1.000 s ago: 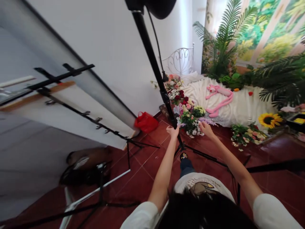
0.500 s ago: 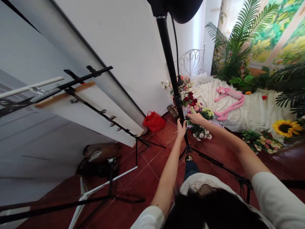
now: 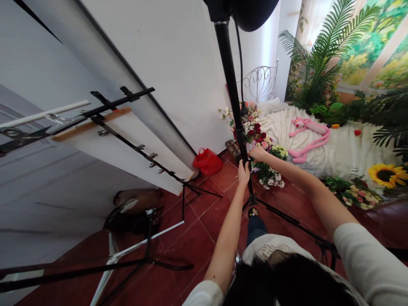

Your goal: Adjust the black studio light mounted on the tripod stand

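In the head view, a black light stand [image 3: 232, 87] rises in front of me, slightly tilted, with a dark lamp head [image 3: 256, 12] at its top. My left hand [image 3: 244, 173] is wrapped around the lower part of its pole. Just above and to the right, my right hand [image 3: 257, 154] is closed against the side of the pole, by a joint in the tube. Its fingertips are partly hidden, so the small part they grip there does not show. A black cable [image 3: 240, 63] hangs from the lamp alongside the pole.
Stand legs [image 3: 277, 212] spread over the red tiles near my foot. Flowers [image 3: 270, 178] and a fur-covered bed [image 3: 341, 148] with a pink plush toy [image 3: 310, 127] lie to the right. A red bag [image 3: 208, 162] and a backdrop frame [image 3: 127, 140] with clips are at left.
My right hand has turned a little, its wrist slightly higher, while staying at the pole. My left hand keeps its grip. The whole view has shifted slightly.
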`<state>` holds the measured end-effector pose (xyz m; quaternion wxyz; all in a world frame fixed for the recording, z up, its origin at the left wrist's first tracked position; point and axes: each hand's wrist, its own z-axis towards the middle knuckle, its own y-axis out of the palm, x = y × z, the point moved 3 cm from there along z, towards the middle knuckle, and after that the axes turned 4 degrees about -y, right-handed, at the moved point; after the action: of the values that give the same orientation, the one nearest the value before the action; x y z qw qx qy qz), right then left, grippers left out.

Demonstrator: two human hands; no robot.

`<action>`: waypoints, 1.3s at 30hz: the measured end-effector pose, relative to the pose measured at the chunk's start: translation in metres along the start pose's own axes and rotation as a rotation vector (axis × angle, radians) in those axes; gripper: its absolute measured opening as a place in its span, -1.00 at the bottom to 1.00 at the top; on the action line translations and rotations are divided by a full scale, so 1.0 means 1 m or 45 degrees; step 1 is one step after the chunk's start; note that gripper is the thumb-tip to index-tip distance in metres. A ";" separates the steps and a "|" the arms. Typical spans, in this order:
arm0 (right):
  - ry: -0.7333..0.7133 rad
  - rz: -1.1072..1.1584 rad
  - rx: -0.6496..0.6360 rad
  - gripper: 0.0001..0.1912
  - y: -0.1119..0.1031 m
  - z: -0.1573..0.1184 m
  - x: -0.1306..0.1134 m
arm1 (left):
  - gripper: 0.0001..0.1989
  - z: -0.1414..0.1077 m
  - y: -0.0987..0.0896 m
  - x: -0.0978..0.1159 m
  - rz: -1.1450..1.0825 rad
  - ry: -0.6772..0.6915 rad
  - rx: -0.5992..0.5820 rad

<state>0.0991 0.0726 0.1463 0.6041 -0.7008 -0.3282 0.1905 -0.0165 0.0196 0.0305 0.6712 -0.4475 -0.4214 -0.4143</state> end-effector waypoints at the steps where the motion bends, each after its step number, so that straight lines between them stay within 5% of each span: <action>1: -0.040 -0.018 0.016 -0.51 -0.001 0.001 0.001 | -0.51 0.000 0.000 0.001 0.003 -0.001 0.001; 10: -0.176 -0.071 0.073 -0.43 0.003 0.003 0.013 | -0.48 -0.001 0.000 0.003 0.030 0.038 0.046; 23: -0.127 -0.025 0.037 -0.49 0.004 0.008 0.009 | -0.45 0.001 0.002 -0.003 0.037 0.015 0.053; 34: 0.213 0.143 0.414 -0.66 0.053 -0.019 -0.013 | -0.44 0.002 0.004 -0.008 0.043 -0.013 0.075; 39: 0.270 0.207 0.426 -0.66 0.052 -0.014 -0.009 | -0.44 0.004 0.005 -0.009 0.046 0.015 0.052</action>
<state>0.1137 0.0536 0.0978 0.7257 -0.6311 -0.1691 0.2156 -0.0158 0.0259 0.0217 0.6900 -0.4387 -0.4178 -0.3961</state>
